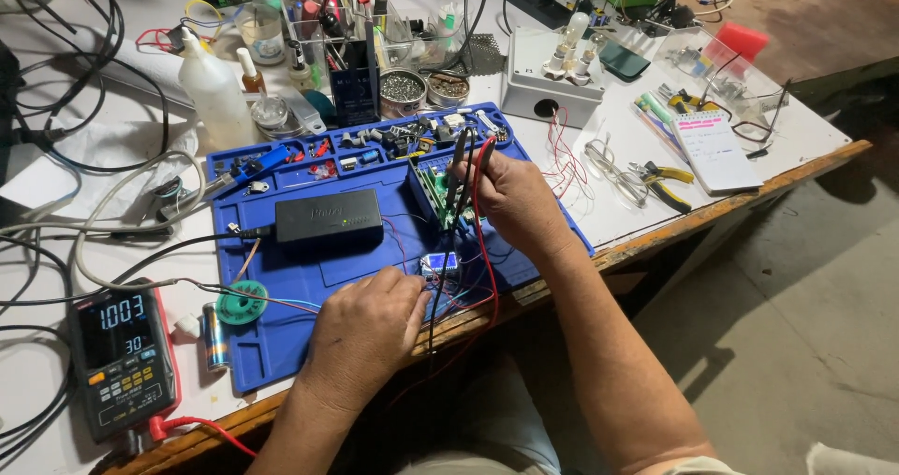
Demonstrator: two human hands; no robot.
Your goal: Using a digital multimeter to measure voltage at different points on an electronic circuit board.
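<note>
While the right hand (513, 199) pinches a red and a black test probe (465, 161) together, its grip is clenched around both leads so the tips bear down on the green circuit board (436, 194) standing on edge at the middle of the blue work mat (281, 334). Probes are held pencil-fashion, judged to keep the tips steady on small contacts. The left hand (367, 330) rests at the mat's near edge, fingers curled over thin wires beside a small lit display module (439, 264); whether its grip actually clamps a wire cannot be told. Left of the board lies a black box (328, 220). A multimeter (124, 358) with lit screen sits at the surface's near left, within sight for reading. Pliers (663, 183) and a notepad (716, 150) lie well to the right.
</note>
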